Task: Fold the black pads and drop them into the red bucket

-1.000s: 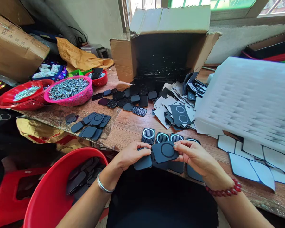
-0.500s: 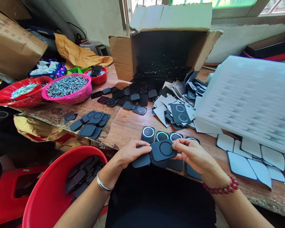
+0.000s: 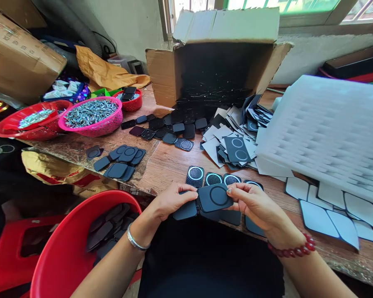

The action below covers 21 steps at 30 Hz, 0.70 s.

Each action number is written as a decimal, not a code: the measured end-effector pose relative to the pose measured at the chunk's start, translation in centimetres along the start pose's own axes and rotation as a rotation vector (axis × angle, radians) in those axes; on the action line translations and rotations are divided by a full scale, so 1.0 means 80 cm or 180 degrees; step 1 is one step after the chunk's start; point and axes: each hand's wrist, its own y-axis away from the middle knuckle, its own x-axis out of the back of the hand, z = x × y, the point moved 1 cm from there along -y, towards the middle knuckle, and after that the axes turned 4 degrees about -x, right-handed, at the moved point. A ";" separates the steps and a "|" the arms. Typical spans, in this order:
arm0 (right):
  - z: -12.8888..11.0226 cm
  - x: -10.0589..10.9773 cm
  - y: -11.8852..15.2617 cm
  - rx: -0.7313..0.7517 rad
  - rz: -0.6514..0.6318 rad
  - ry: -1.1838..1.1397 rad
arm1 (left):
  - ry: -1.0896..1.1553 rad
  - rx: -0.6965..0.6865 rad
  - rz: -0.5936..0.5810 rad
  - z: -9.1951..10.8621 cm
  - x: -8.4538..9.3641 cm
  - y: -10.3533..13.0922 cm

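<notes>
While your left hand (image 3: 173,201) and right hand (image 3: 255,203) pinch the hinged black pad (image 3: 218,196), uneven twisting could strain its hinge (image 3: 198,203)

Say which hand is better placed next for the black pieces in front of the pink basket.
Left, likely: the left hand is nearer those black pieces; the right hand lies beyond it. Both grip joined panels.

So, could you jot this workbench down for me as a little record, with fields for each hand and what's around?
Left hand: grips the two-panel black piece by its plain panel
Right hand: grips its ringed panel at the outer edge
Just beyond the hands: row of mesh-patterned parts with pale rings
Left side: pink basket of small metal parts
Back: open cardboard box
</notes>
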 end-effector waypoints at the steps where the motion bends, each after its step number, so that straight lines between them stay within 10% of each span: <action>1: 0.000 0.000 0.000 -0.0010 0.0022 -0.0015 | -0.0026 -0.0004 0.0005 0.000 0.000 0.000; 21: 0.003 0.004 -0.004 -0.0060 0.0107 0.0187 | -0.0156 -0.0031 -0.0093 -0.003 0.000 0.002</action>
